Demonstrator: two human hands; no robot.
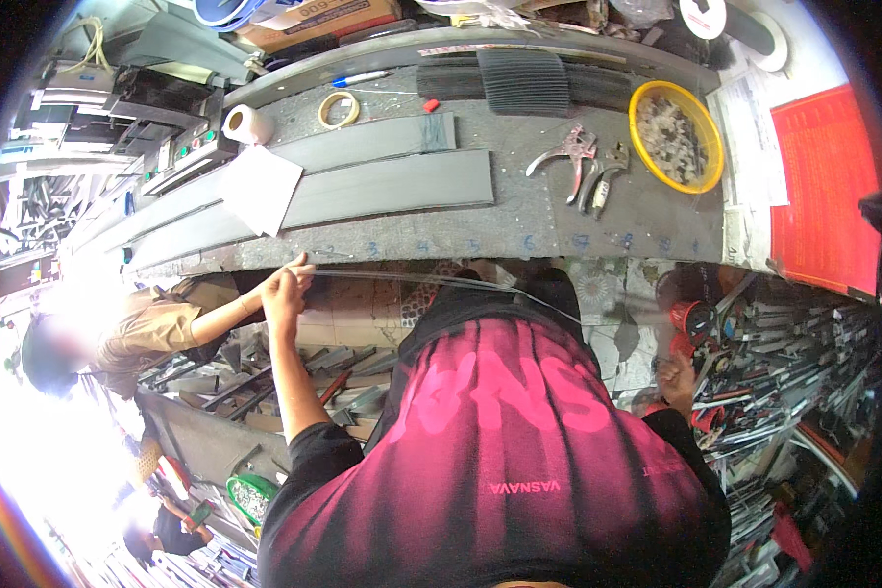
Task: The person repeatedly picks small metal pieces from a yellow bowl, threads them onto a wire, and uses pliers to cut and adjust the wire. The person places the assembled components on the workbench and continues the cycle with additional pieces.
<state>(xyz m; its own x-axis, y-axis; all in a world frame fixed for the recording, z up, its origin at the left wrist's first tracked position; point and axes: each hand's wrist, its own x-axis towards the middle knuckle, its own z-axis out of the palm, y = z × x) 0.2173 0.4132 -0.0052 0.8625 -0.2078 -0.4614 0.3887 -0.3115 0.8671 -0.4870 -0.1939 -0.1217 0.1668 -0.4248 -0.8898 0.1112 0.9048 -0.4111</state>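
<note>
My left hand (282, 296) is closed around thin pale strands (412, 280) at the bench's front edge. They stretch to the right across my waist and fade from sight past my lap. A co-worker's bare forearm (227, 316) reaches in from the left and meets my left hand, so their fingers overlap mine in view. Out to the right, away from the bench, my right hand (674, 377) is raised with curled fingers. It is slightly blurred, and what it holds, if anything, cannot be made out.
The grey bench (363, 240) bears long grey slats (392, 188), a white sheet (263, 189), a tape roll (338, 111), a marker (361, 78), pliers (570, 157), black pleated material (524, 83) and a yellow basket (720, 147). Piled metal profiles (784, 382) crowd the right side.
</note>
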